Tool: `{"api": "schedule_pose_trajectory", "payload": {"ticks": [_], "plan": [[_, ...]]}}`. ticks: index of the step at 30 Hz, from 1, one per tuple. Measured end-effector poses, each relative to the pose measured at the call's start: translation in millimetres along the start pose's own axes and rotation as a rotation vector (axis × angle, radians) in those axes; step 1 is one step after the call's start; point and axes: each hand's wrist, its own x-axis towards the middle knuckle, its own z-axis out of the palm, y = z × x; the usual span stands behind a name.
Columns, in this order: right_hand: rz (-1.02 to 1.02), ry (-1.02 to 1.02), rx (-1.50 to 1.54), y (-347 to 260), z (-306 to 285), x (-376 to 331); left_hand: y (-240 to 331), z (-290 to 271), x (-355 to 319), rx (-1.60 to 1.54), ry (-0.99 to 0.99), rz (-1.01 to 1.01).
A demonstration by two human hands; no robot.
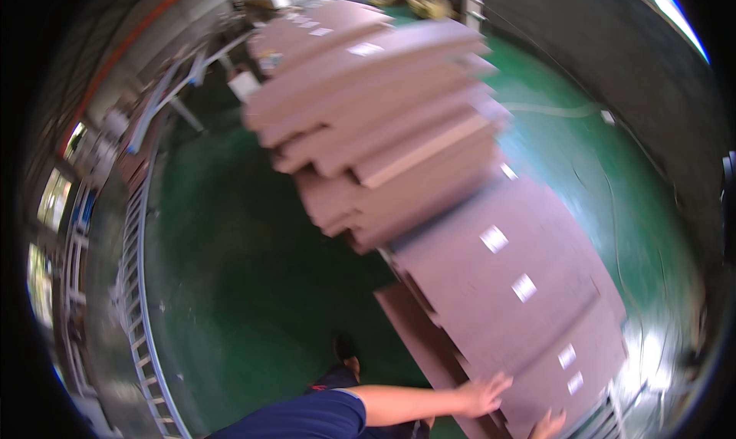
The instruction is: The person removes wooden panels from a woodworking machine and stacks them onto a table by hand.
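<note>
My left hand (483, 395) reaches in from a dark blue sleeve (307, 417), its fingers spread over the left edge of a low stack of brown flat boards (529, 316). Whether it touches the top board I cannot tell. My right hand (547, 425) shows only in part at the lower edge of the view, fingers apart above the same stack. Neither hand holds anything that I can see. Several small white labels (524, 288) lie on the top boards. A separate brown board (414, 328) sticks out lower on the stack's left side.
Ahead rises a taller, uneven pile of brown boards (414, 132) with overhanging edges. A ladder-like metal rack (142, 309) runs along the left. The floor (253, 232) is green, with a cable (613, 209) near the dark wall (613, 63) at right. Motion blurs the view.
</note>
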Motion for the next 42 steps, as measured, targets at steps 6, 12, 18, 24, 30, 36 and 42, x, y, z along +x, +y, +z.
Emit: {"api": "schedule_pose_trajectory", "payload": {"ticks": [6, 12, 18, 24, 30, 36, 42], "plan": [[0.010, -0.365, 0.569, -302.0, -29.0, -162.7, -91.8, -227.0, -275.6, -0.037, -0.392, -0.421], [-0.462, -1.459, 1.090, -645.7, -76.0, -269.9, -192.3, -452.3, -466.9, -0.062, 0.420, -1.131], [-0.697, -1.639, 1.136, -922.7, -32.7, -293.0, -327.4, -588.9, -638.2, -0.221, 1.138, -1.126], [-0.341, -1.678, 1.398, -1209.5, -18.2, -323.5, -415.4, -571.0, -749.3, -0.570, 1.309, -1.335], [-0.418, -1.771, 1.342, -1437.0, -53.4, -315.2, -430.6, -648.0, -759.7, -0.840, 1.002, -1.746], [-0.385, -1.623, 1.527, -1654.4, -23.2, -280.7, -565.1, -816.9, -764.7, -0.866, 0.962, -1.682], [-0.381, -1.358, 1.685, -1836.5, -64.5, -225.1, -736.7, -1139.1, -765.2, -0.435, 1.142, -1.334]]}}
